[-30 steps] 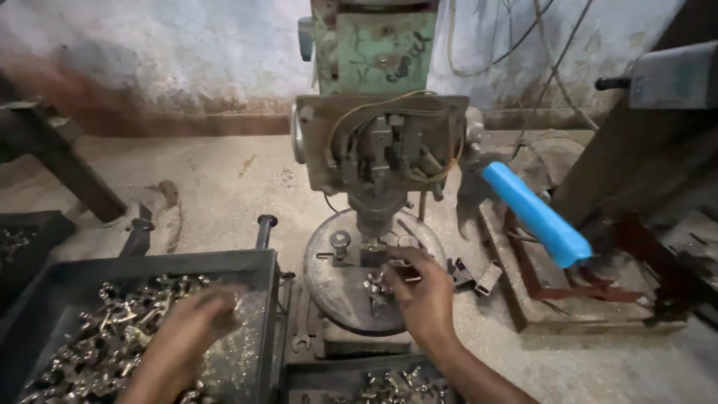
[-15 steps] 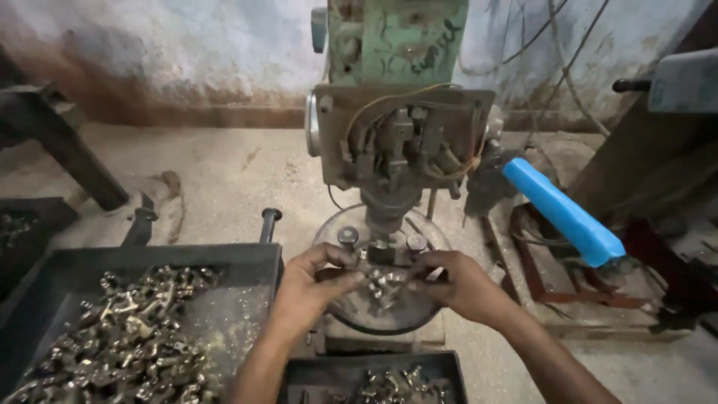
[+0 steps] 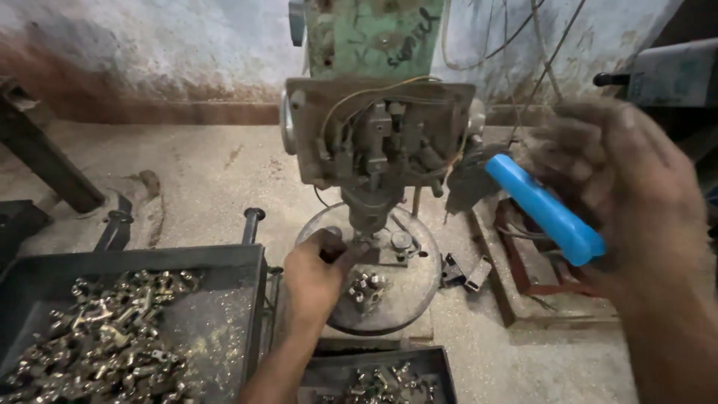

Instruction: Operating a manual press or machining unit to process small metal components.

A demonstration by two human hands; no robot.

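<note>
**A:** Looking down from the head camera, the left hand (image 3: 318, 273) rests on the round drill table (image 3: 407, 314), fingers closed around a small part right under the spindle (image 3: 372, 213). The right hand (image 3: 621, 187) is up at the blue lever handle (image 3: 546, 209) on the right, fingers curled toward it; it is motion-blurred, so I cannot tell whether it actually grips the handle.

**B:** How would you do this step well?

**A:** I'd judge the part should sit flat and dead centre below the spindle, with the fingertips kept low and to the side, clear of the tool. The pull on the lever should be slow and even.

**B:** And the brass pieces?

**A:** A few lie loose on the table just right of the left hand (image 3: 364, 288). Many more fill the grey tray (image 3: 224, 258) near left, and another tray (image 3: 441, 359) sits near, below the table.

**B:** What can't you make out?

**A:** The drill tip and the clamped part are hidden behind the fingers. The near tray is cut off by the bottom edge, and the machine's green column (image 3: 374, 34) runs out of the top.
</note>
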